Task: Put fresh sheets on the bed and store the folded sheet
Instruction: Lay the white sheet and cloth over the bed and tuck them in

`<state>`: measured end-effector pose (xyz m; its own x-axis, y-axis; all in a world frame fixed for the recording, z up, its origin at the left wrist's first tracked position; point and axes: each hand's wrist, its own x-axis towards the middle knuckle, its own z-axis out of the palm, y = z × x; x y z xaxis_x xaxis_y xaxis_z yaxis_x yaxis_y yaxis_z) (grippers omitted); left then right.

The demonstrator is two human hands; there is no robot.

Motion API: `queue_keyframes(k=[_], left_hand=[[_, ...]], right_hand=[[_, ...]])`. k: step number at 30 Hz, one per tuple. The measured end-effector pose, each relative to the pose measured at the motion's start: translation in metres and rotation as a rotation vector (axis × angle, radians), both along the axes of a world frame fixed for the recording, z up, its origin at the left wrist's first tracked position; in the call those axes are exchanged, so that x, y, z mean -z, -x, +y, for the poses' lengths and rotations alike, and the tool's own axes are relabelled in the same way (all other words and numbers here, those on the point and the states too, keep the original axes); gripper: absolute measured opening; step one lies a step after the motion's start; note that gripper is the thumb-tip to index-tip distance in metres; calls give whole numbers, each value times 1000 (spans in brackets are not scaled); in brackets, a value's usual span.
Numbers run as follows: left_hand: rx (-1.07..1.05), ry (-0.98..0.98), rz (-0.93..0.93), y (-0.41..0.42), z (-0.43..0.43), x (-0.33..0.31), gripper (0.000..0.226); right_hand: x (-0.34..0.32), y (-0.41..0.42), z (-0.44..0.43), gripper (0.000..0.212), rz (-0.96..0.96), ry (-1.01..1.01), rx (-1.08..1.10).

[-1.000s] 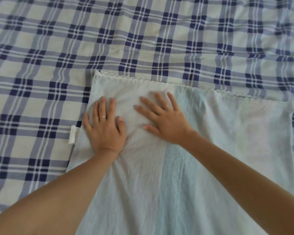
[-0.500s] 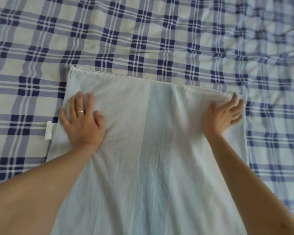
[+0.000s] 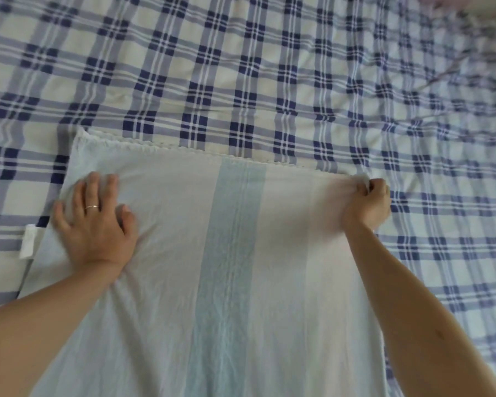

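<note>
Lying flat on the bed, over the blue-checked bed sheet (image 3: 241,67): one pale folded sheet (image 3: 169,267), light blue stripe (image 3: 229,239) down its middle, scalloped trim (image 3: 155,145) along its far edge, white label (image 3: 27,242) at its left edge. Left hand (image 3: 98,222), ring (image 3: 92,207) on one finger, pressed palm-down on the far left part; grip apart, fingers spread. Right hand (image 3: 367,204) at the far right corner; grip clamped on a bunched fold of that corner.
</note>
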<state>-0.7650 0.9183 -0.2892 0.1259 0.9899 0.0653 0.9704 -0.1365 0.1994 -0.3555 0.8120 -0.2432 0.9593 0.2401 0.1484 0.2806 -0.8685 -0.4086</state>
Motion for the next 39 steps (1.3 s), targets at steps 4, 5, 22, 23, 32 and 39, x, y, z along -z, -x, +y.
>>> queue_keyframes(k=[4, 5, 22, 23, 32, 39], left_hand=[[-3, -2, 8, -5, 1, 0, 58], [-1, 4, 13, -1, 0, 0, 58], [12, -42, 62, -1, -1, 10, 57], [15, -58, 60, 1, -1, 10, 57], [-13, -83, 50, 3, 4, 26, 56], [-12, -58, 8, 4, 6, 11, 56]], right_hand=[[1, 16, 15, 41, -7, 0, 63], [3, 40, 18, 49, -46, -6, -50], [39, 262, 110, 53, -142, 273, -1349], [41, 273, 100, 53, -221, 267, -1516], [60, 269, 173, 48, -58, 260, -1187], [57, 290, -8, 56, 7, 274, -1170]])
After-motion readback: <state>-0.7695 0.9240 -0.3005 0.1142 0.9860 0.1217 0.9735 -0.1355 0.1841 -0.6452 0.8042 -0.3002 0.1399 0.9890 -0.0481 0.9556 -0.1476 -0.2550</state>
